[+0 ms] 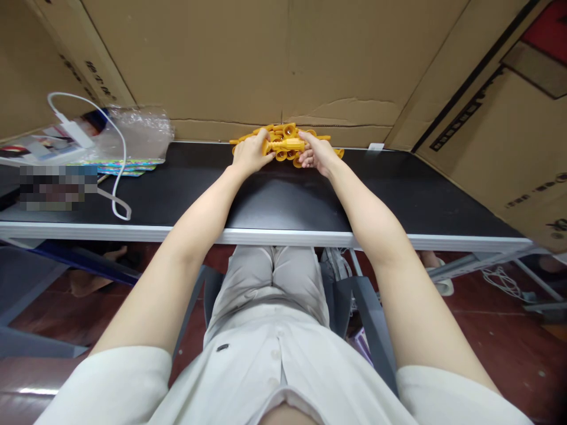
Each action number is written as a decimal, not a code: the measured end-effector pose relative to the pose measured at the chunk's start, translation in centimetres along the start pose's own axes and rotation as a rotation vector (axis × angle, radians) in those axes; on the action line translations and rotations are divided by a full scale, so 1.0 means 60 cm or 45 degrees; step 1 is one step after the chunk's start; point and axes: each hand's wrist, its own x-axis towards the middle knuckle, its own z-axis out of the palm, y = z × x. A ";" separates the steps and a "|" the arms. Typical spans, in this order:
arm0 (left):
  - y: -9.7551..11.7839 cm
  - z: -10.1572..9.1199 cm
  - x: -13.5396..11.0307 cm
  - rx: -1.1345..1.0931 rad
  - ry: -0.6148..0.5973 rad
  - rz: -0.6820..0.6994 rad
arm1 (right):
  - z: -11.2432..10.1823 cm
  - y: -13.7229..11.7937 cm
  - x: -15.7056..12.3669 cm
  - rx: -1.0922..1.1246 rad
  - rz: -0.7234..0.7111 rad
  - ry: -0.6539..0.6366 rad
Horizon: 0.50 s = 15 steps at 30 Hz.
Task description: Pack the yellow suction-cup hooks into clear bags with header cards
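A pile of yellow plastic parts [286,131] lies at the far edge of the black table [283,200], against the cardboard wall. Between my two hands is one yellow ridged piece [287,144], held level just above the pile. My left hand [250,154] is closed on its left end. My right hand [315,154] pinches its right end with the fingers curled. Both forearms stretch out across the table.
A white charger with its cable [116,171] lies at the left, beside a clear plastic bag [137,133] and colourful booklets [119,166]. Cardboard boxes [500,136] wall the back and right. Below the table are metal legs, wires and someone's sandalled feet.
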 end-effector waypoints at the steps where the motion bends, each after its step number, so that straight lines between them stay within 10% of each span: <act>1: -0.003 0.000 0.000 -0.028 0.013 0.024 | 0.002 -0.003 -0.002 0.036 0.012 0.002; 15: -0.082 0.012 0.023 -0.207 0.145 -0.395 | -0.088 -0.020 0.095 0.402 -0.451 0.606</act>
